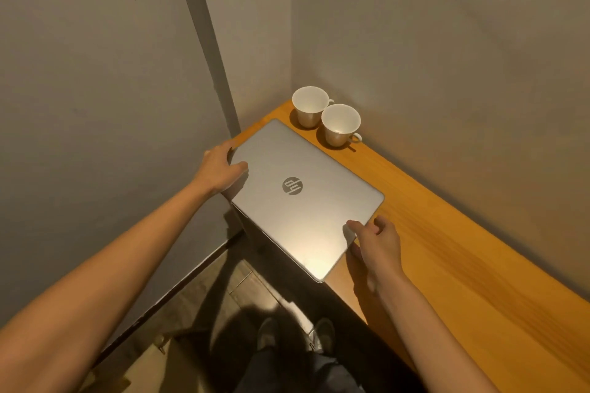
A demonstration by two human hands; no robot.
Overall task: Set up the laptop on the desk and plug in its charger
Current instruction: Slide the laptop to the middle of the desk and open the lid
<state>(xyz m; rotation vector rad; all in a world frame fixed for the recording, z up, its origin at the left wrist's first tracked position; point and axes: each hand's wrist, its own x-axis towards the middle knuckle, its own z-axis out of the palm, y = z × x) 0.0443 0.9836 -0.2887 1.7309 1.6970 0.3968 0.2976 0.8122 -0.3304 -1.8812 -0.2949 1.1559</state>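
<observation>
A closed silver laptop with a round dark logo on its lid lies at the left end of the orange wooden desk, its near left part jutting past the desk's edge. My left hand grips the laptop's far left edge, thumb on the lid. My right hand holds the near right edge, thumb on top and fingers beneath. No charger or cable is in view.
Two white cups stand side by side in the far corner of the desk, just behind the laptop. Grey walls close in on the left and behind. Below are a wooden floor and my shoes.
</observation>
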